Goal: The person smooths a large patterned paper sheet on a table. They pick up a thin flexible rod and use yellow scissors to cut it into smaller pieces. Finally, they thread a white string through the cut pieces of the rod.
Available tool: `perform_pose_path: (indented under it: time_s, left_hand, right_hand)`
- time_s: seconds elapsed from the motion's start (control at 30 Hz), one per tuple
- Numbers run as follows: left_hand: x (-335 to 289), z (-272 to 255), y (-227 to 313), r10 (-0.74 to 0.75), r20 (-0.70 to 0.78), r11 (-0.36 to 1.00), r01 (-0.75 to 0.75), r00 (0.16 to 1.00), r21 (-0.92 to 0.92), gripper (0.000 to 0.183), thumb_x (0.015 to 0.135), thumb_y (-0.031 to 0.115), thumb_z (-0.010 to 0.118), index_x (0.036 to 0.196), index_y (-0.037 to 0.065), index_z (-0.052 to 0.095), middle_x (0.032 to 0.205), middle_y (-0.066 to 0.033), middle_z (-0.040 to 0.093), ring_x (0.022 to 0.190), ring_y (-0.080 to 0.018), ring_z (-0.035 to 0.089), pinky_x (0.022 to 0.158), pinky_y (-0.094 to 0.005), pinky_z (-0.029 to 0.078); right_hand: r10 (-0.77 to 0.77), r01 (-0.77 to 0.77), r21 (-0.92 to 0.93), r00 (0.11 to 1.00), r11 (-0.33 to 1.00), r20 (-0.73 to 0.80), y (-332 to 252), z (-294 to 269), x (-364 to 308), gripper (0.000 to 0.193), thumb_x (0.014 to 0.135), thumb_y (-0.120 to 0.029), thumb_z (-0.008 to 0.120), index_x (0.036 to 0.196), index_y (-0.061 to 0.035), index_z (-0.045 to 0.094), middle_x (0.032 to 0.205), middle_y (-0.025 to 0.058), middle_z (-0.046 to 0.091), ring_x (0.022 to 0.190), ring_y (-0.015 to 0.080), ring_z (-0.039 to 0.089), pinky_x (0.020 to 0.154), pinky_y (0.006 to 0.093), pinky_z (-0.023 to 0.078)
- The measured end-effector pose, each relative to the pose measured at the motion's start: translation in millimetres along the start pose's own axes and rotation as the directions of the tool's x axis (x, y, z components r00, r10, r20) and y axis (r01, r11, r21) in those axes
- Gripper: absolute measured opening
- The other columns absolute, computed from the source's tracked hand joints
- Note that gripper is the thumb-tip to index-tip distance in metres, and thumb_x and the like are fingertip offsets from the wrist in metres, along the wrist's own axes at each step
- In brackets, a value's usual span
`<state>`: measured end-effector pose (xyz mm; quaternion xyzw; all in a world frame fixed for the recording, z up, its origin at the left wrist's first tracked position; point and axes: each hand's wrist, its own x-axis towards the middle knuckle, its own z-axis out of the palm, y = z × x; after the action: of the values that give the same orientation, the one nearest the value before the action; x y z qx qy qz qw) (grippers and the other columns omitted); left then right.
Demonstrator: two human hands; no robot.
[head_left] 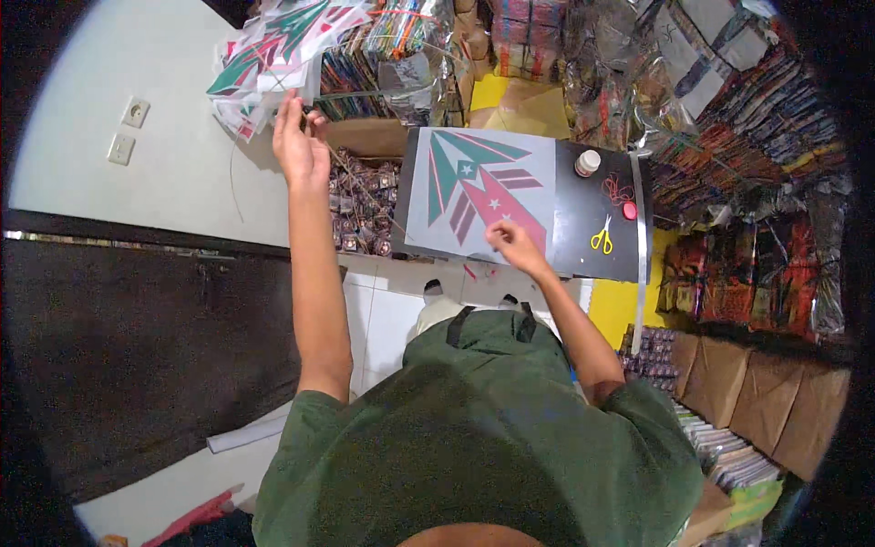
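Observation:
My left hand (303, 150) reaches up to a pile of printed kite sheets (264, 64) at the upper left. Its fingers are stretched out and apart, with the tips at the pile's lower edge; thin sticks cross the sheets there. My right hand (515, 246) hovers over a white kite sheet (442, 228) printed in green and red with stars. Its fingers are curled, and I see nothing in them. The sheet lies flat on a black board (602, 264). To its right are a small white bottle (588, 163), yellow-handled scissors (602, 239), red string (619, 189) and a round pink-red cap (630, 211).
A white tabletop (182, 182) with two wall-type sockets (135, 112) is at left, above a dark panel (137, 337). Wrapped bundles (756, 155) are stacked at the right and back. Brown paper packages (761, 392) stand at lower right. Small packets (360, 205) fill a box beside the board.

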<state>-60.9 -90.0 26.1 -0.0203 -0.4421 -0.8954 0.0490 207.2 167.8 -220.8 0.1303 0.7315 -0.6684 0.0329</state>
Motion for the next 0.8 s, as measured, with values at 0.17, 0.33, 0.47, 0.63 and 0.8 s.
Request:
perform_pose_path:
  time_s: [0.17, 0.33, 0.47, 0.63, 0.8]
  left_hand:
    - [11, -23, -13, 0.051, -0.051, 0.999, -0.051, 0.997, 0.01, 0.031, 0.104, 0.012, 0.066, 0.134, 0.003, 0.064, 0.111, -0.0038, 0.065, 0.079, -0.0108, 0.06, 0.066, -0.0285, 0.053]
    - [-9, -23, -44, -0.149, 0.076, 0.989, 0.15, 0.986, -0.01, 0.033, 0.106, 0.017, 0.064, 0.137, 0.005, 0.063, 0.114, 0.0004, 0.064, 0.08, -0.0095, 0.058, 0.071, -0.026, 0.052]
    - [5, -46, -43, -0.235, 0.06, 0.969, 0.239, 0.97, -0.058, 0.033, 0.106, 0.016, 0.064, 0.139, 0.009, 0.064, 0.116, -0.0003, 0.064, 0.077, -0.009, 0.058, 0.07, -0.0252, 0.054]
    - [33, -54, -44, -0.289, 0.136, 0.952, 0.299, 0.948, -0.066, 0.033, 0.106, 0.014, 0.064, 0.138, 0.006, 0.063, 0.113, -0.0004, 0.067, 0.081, -0.0092, 0.065, 0.07, -0.0245, 0.057]
    - [27, -58, -29, -0.355, 0.145, 0.935, 0.348, 0.923, 0.073, 0.039, 0.107, 0.018, 0.064, 0.143, 0.005, 0.058, 0.119, -0.0012, 0.065, 0.107, -0.0117, 0.064, 0.091, -0.0317, 0.055]
  right_hand:
    - [-0.445, 0.432, -0.21, 0.895, 0.877, -0.02, -147, 83, -12, 0.026, 0.094, -0.017, 0.074, 0.117, -0.0041, 0.071, 0.113, 0.013, 0.072, 0.101, 0.0274, 0.07, 0.086, 0.039, 0.057]
    - [-0.481, 0.452, -0.184, 0.858, 0.873, -0.179, -168, 144, 53, 0.035, 0.095, -0.018, 0.074, 0.127, -0.0053, 0.067, 0.119, 0.0144, 0.07, 0.108, 0.0308, 0.069, 0.092, 0.0417, 0.056]
    - [-0.377, 0.361, -0.181, 0.924, 0.915, -0.061, -169, 179, 77, 0.03, 0.097, -0.015, 0.071, 0.125, -0.0034, 0.068, 0.121, 0.0167, 0.07, 0.107, 0.0292, 0.07, 0.09, 0.0394, 0.057]
    - [-0.312, 0.295, -0.116, 0.933, 0.949, -0.181, -172, 207, 93, 0.019, 0.1, -0.007, 0.065, 0.116, 0.0009, 0.071, 0.103, 0.0145, 0.077, 0.088, 0.0216, 0.076, 0.077, 0.0325, 0.058]
    - [-0.17, 0.208, 0.051, 0.899, 0.977, -0.403, -181, 213, 97, 0.018, 0.102, -0.007, 0.063, 0.116, 0.0013, 0.073, 0.097, 0.01, 0.078, 0.081, 0.0136, 0.075, 0.072, 0.0275, 0.057]
